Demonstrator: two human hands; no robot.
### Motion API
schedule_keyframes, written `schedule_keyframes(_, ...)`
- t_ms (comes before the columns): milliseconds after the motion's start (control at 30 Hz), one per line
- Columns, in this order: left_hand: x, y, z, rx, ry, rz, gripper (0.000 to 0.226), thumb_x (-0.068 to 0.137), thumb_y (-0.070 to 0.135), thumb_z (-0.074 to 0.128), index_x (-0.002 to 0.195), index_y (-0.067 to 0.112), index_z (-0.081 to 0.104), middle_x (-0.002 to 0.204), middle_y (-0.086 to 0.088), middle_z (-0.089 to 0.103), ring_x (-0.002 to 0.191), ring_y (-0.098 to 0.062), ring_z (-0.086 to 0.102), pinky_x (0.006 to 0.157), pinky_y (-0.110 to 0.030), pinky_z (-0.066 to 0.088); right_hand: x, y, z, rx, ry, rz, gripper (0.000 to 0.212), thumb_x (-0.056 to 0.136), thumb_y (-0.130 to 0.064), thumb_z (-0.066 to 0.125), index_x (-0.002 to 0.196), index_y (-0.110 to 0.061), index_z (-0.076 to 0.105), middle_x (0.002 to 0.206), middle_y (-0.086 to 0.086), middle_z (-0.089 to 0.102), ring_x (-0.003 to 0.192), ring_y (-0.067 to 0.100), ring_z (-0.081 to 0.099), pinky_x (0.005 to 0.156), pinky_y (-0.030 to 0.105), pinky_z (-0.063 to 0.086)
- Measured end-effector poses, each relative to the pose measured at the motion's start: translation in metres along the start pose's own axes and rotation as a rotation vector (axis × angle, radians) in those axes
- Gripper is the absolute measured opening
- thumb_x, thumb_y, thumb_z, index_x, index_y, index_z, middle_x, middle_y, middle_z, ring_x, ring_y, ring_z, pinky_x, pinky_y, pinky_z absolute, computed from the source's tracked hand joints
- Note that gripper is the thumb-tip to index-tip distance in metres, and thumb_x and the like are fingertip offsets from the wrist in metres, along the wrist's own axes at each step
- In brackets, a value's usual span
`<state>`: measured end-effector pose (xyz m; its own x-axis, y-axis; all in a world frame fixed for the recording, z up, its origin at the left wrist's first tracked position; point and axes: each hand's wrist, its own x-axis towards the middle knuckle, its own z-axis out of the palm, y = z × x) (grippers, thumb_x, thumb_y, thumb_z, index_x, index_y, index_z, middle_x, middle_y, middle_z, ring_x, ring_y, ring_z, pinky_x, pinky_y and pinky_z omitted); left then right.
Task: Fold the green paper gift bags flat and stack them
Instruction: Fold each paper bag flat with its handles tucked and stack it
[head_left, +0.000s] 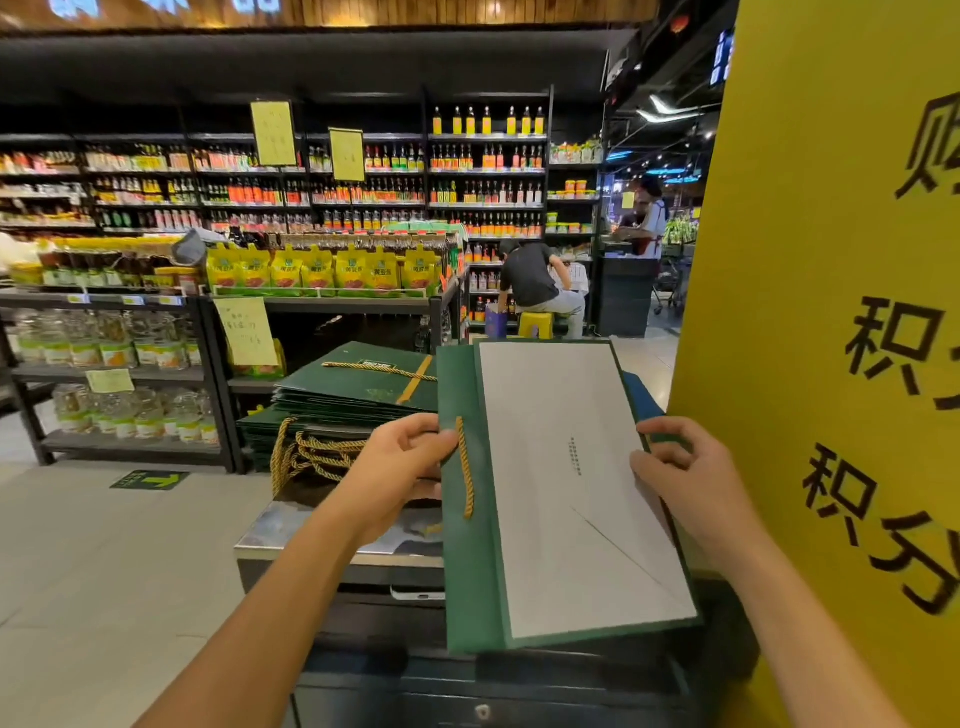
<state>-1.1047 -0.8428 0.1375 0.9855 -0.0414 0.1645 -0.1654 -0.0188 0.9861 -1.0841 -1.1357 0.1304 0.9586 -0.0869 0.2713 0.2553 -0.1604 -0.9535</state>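
A green paper gift bag (470, 571) is held up in front of me, its white inner side (561, 483) facing me and a gold rope handle (465, 467) hanging on its left part. My left hand (400, 467) grips the bag's left edge by the handle. My right hand (691, 478) pinches its right edge. Behind and to the left lies a stack of flat green bags (358, 395) with gold handles (311, 452) hanging over the front.
The stack rests on a metal counter (270, 535) with dark cabinet below. A tall yellow sign board (831, 312) stands close on the right. Store shelves (208, 260) fill the background. One person sits on a yellow stool (535, 325); another stands farther back.
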Motion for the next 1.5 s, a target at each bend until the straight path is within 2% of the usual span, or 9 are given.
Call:
schedule_keyframes(133,0.001,-0.018,0.008,0.008,-0.039,-0.055,0.021,0.102,0.014,0.057,0.121,0.008,0.064,0.108,-0.017,0.076,0.097,-0.035,0.073,0.087,-0.051,0.060,-0.001,0.019,0.000,-0.361,0.066,-0.152,0.025,0.090,-0.022,0.074,0.113,-0.028,0.063,0.113,-0.011,0.063,0.105,0.010,0.059,0.091,0.031,0.052)
schedule_keyframes(300,0.004,-0.038,0.010,0.010,-0.046,-0.060,0.024,0.101,0.012,0.057,0.122,0.001,0.061,0.108,-0.019,0.075,0.096,-0.035,0.073,0.078,-0.045,0.063,-0.006,0.027,0.018,-0.655,0.169,-0.333,0.018,0.090,-0.023,0.073,0.105,-0.025,0.065,0.122,-0.007,0.052,0.115,0.007,0.040,0.094,0.024,0.033)
schedule_keyframes(433,0.006,-0.043,0.008,0.033,-0.048,-0.047,0.020,0.101,0.011,0.058,0.118,0.000,0.063,0.103,-0.016,0.077,0.090,-0.030,0.075,0.071,-0.036,0.063,-0.015,0.017,0.052,-0.523,0.032,-0.393,0.010,0.092,-0.022,0.072,0.097,-0.027,0.065,0.103,-0.011,0.059,0.092,0.000,0.053,0.074,0.011,0.041)
schedule_keyframes(567,0.008,-0.050,0.007,0.079,-0.031,-0.010,0.017,0.100,0.009,0.061,0.114,0.001,0.065,0.100,-0.017,0.077,0.095,-0.032,0.075,0.082,-0.045,0.062,-0.014,0.003,0.095,-0.445,-0.114,-0.364,0.011,0.089,-0.040,0.073,0.086,-0.030,0.068,0.078,-0.011,0.063,0.078,0.005,0.057,0.064,0.025,0.048)
schedule_keyframes(733,0.009,-0.055,0.004,0.124,-0.014,0.026,0.017,0.099,0.011,0.063,0.114,0.005,0.065,0.098,-0.018,0.076,0.094,-0.034,0.075,0.087,-0.053,0.060,0.004,-0.012,0.127,-0.705,-0.107,-0.294,0.032,0.086,-0.058,0.068,0.081,-0.027,0.064,0.077,-0.010,0.062,0.078,0.012,0.058,0.062,0.029,0.044)
schedule_keyframes(933,0.009,-0.057,0.005,0.128,0.001,0.075,0.018,0.097,0.007,0.064,0.114,0.001,0.066,0.098,-0.024,0.074,0.093,-0.037,0.074,0.080,-0.043,0.063,0.006,-0.023,0.135,-0.787,-0.186,-0.274,0.014,0.090,-0.037,0.068,0.088,-0.024,0.071,0.082,-0.006,0.065,0.087,0.018,0.062,0.079,0.039,0.054)
schedule_keyframes(1100,0.008,-0.056,0.005,0.147,0.003,0.106,0.019,0.097,0.010,0.066,0.114,0.004,0.068,0.096,-0.019,0.076,0.090,-0.029,0.075,0.076,-0.039,0.063,0.005,-0.025,0.129,-0.801,-0.233,-0.279,0.011,0.088,-0.031,0.067,0.084,-0.021,0.071,0.076,-0.004,0.064,0.080,0.018,0.061,0.067,0.030,0.044)
schedule_keyframes(1367,0.002,-0.052,0.007,0.149,-0.005,0.082,0.018,0.097,0.007,0.065,0.114,0.003,0.068,0.098,-0.020,0.076,0.093,-0.036,0.075,0.084,-0.056,0.060,0.005,-0.020,0.120,-0.791,-0.298,-0.326,0.011,0.090,-0.029,0.067,0.083,-0.022,0.071,0.073,-0.005,0.065,0.073,0.017,0.061,0.067,0.034,0.053)
schedule_keyframes(1500,0.001,-0.052,0.008,0.137,-0.003,0.059,0.017,0.097,0.007,0.064,0.113,0.002,0.068,0.099,-0.017,0.077,0.094,-0.035,0.075,0.086,-0.058,0.059,0.004,-0.015,0.111,-0.648,-0.358,-0.283,0.011,0.090,-0.023,0.067,0.079,-0.021,0.068,0.061,-0.009,0.058,0.058,0.006,0.051,0.057,0.026,0.042)
